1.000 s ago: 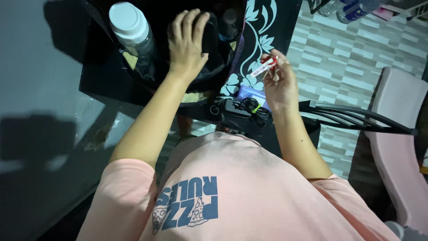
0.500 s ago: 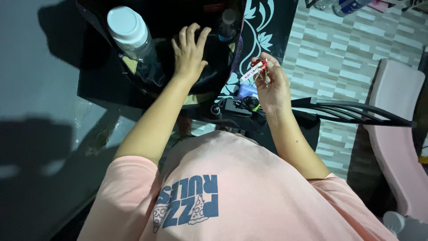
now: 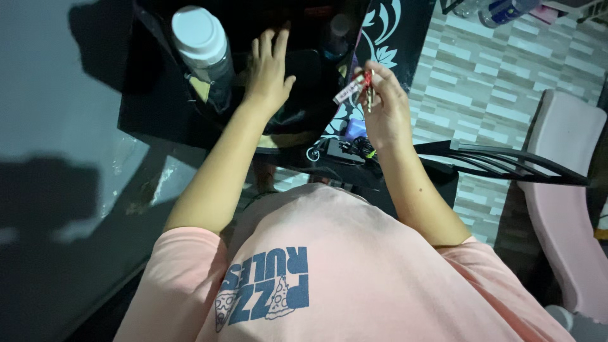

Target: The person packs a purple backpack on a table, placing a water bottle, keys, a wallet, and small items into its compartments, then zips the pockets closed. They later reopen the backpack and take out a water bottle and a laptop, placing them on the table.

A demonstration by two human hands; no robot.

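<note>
two hands work: the left hand [image 3: 267, 71] lies flat, released, inside a black bag [image 3: 304, 117]; the right hand [image 3: 383, 107] pinches a red-and-white key tag [image 3: 352, 89].

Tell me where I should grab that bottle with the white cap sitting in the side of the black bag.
Probably best to grip the bottle around its white cap and the neck just under it, coming from above. It stands upright in the black bag with only its top clear, and the lower body is sunk in the pocket. The left hand rests beside it.
</note>
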